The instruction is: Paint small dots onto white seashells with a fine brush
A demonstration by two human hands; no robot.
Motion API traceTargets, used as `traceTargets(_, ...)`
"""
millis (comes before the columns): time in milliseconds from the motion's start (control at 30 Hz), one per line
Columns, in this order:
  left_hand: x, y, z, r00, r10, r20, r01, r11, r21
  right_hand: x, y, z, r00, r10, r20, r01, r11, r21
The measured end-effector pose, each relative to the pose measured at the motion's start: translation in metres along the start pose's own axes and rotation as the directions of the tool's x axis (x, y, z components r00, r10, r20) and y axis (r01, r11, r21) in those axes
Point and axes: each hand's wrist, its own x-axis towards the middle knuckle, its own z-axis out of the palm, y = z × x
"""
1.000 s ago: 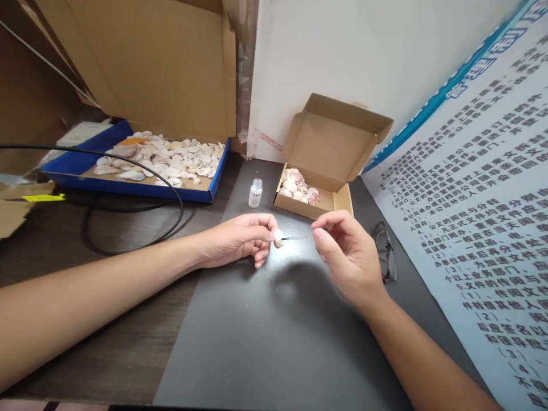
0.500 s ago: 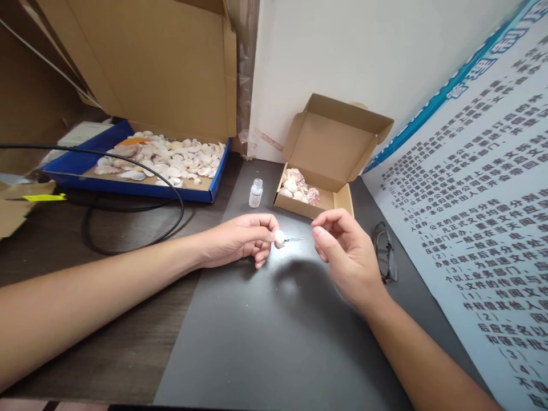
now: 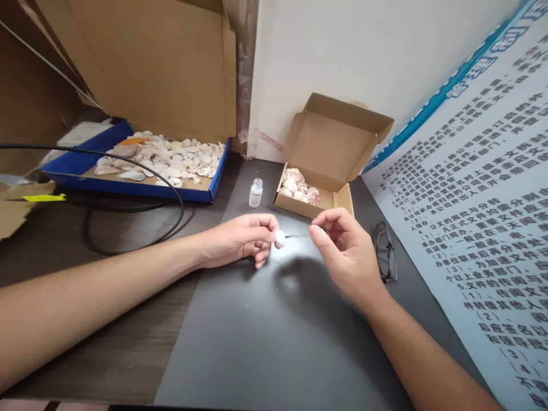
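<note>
Your left hand (image 3: 243, 237) grips a white shell (image 3: 280, 238) above the table (image 3: 257, 342); your right hand (image 3: 346, 260) pinches a thin stick (image 3: 298, 235), tip at the shell. You seem partway through it; more shells (image 3: 299, 187) sit in the small box (image 3: 325, 142) and blue box (image 3: 111, 185).

Shell (image 3: 280, 239) between hands (image 3: 243, 237); bottle (image 3: 256, 195) behind, between tray (image 3: 115, 187) and carton (image 3: 327, 149).

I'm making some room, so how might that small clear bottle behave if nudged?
The small clear bottle is taller than wide, so a push near its neck could tip it. Its rounded body might roll once over. With no cap visible, any contents might spill.
</note>
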Motion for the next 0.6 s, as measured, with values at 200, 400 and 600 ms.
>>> traceTargets(200, 0.0001, -0.0004, -0.0002, 1.0, -0.004, 0.006, 0.004, 1.0, -0.002, -0.0004, 0.0015, -0.0008, 1.0, 0.011, -0.008, -0.01, 1.0, 0.016)
traceTargets(400, -0.0001, -0.0008, -0.0002, 1.0, 0.002, 0.006, -0.002, 1.0, -0.013, 0.0018, 0.0012, -0.0007, 0.998, 0.059, 0.011, -0.06, 0.989, 0.132)
traceTargets(600, 0.0, -0.0006, 0.0001, 1.0, 0.004, 0.005, -0.004, 1.0, -0.009, 0.0005, 0.0003, 0.0002, 0.999, 0.034, 0.033, -0.038, 0.991, 0.127)
